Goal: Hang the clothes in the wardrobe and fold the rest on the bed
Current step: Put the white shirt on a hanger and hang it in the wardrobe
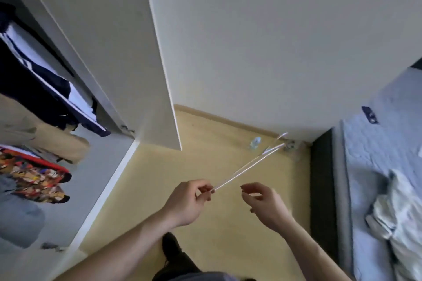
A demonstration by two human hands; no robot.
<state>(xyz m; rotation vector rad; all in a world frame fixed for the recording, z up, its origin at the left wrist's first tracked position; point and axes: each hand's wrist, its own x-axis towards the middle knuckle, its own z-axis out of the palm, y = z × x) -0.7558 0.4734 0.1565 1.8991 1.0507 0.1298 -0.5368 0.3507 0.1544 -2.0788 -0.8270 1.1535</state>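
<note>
While left hand [190,198] pinches white hanger [249,167], long axis pointing up-right toward wall, right hand [262,201] loosely spread, holding nothing.

Cut off, blurred or too small

Hanging clothes [34,80] run off the left edge; bed [376,166] and the pale garment [397,217] on it cut by the right edge; hanger [249,166] far end motion-blurred; small floor object [255,142] by the skirting too small to ID.

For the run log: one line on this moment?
left hand: pinches white hanger | right hand: empty, beside | hanger: bare | wardrobe door: open
</note>
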